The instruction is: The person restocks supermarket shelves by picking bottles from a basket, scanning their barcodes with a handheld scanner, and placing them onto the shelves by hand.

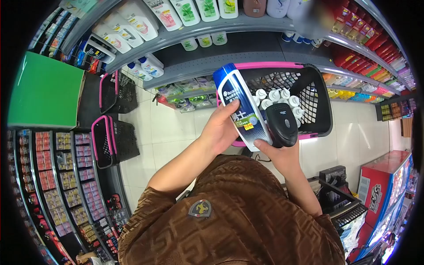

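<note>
My left hand (221, 128) is wrapped round a blue and white shampoo bottle (242, 102), which leans with its blue cap up and to the left. A small yellow and red price sticker shows on its label. In my right hand (284, 155) is a black handheld barcode scanner (282, 125), beside the bottle's lower end. The right thumb rests against the bottom of the bottle; the scanner's grip is mostly hidden. Behind both hands stands a black mesh shopping basket (321, 101) with pink edging, holding several white-capped bottles (274, 95).
A grey shelf (198, 30) with several shampoo bottles (187, 11) runs across the front. Two black baskets (126, 143) with pink handles stand at left near a green panel (46, 95). A red cabinet (380, 185) and a packed rack (57, 176) flank me.
</note>
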A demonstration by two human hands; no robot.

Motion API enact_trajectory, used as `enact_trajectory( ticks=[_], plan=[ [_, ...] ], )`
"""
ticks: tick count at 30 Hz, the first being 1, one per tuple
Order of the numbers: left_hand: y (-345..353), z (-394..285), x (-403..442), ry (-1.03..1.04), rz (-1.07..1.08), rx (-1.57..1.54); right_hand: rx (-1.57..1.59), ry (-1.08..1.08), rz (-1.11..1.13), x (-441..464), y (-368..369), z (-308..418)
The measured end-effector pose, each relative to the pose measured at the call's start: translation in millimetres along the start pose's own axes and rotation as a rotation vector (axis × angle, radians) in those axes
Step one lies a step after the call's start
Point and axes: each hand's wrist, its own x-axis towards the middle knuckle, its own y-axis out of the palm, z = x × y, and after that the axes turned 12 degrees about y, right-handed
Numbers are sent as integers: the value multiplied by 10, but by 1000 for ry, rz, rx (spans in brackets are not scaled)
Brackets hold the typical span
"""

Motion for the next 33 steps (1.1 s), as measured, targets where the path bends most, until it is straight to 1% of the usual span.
enact_trajectory(
  ticks=[1, 3, 5, 6, 9, 10, 11, 13, 14, 15, 17, 18, 19, 21, 22, 23, 25, 26, 29, 30, 31, 33],
  plan=[
    [7, -67, -4, -26, -21, -35, 22, -18, 1, 47, 0, -9],
    [-134, -252, 13, -13, 65, 16, 58, 7, 21, 49, -9, -40],
    [-369, -472, 79, 83, 30, 256, -28, -33, 26, 72, -27, -141],
    [-494, -616, 101, 94, 40, 379, -80, 0, 56, 69, -3, -95],
    [-666, -1121, 32, 40, 136, 757, -123, 11, 139, 135, 119, -117],
    [-738, -1242, 20, 96, 215, 781, -127, 86, 143, 152, 190, -112],
    [-811, -1357, 3, 96, 213, 780, -128, 88, 143, 188, 298, -136],
    [-955, -1570, -29, 126, 271, 875, -195, 60, 77, 278, 545, -232],
    [-1056, -1665, -15, 130, 281, 899, -268, 97, 29, 330, 657, -278],
    [-1145, -1759, 9, 129, 281, 893, -273, 100, 27, 388, 755, -324],
    [-1326, -1939, 91, 211, 251, 1041, -391, 95, -105, 485, 946, -393],
    [-1470, -2007, 154, 234, 233, 1147, -340, 101, -132, 502, 1045, -408],
    [-1587, -2065, 224, 228, 235, 1140, -343, 108, -138, 524, 1105, -477],
    [-1793, -2167, 400, 471, 268, 1687, -240, 113, -144, 564, 1183, -652],
    [-1973, -2202, 552, 562, 282, 1790, -242, 153, -132, 556, 1283, -594],
    [-2137, -2261, 691, 559, 295, 1783, -242, 156, -145, 549, 1381, -580],
    [-2386, -2430, 988, 707, 275, 1930, -247, 123, -180, 552, 1557, -588],
    [-2519, -2516, 1156, 727, 289, 1943, -242, 129, -200, 557, 1622, -610],
    [-2758, -2749, 1576, 704, 307, 1960, -278, 198, -246, 545, 1808, -668],
    [-2804, -2807, 1695, 541, 280, 1978, -243, 198, -269, 542, 1894, -680],
    [-2866, -2845, 1817, 533, 300, 1973, -207, 196, -291, 536, 1964, -695],
    [-3011, -2874, 2037, 721, 353, 2184, -225, 210, -310, 522, 2009, -763]
  ],
)
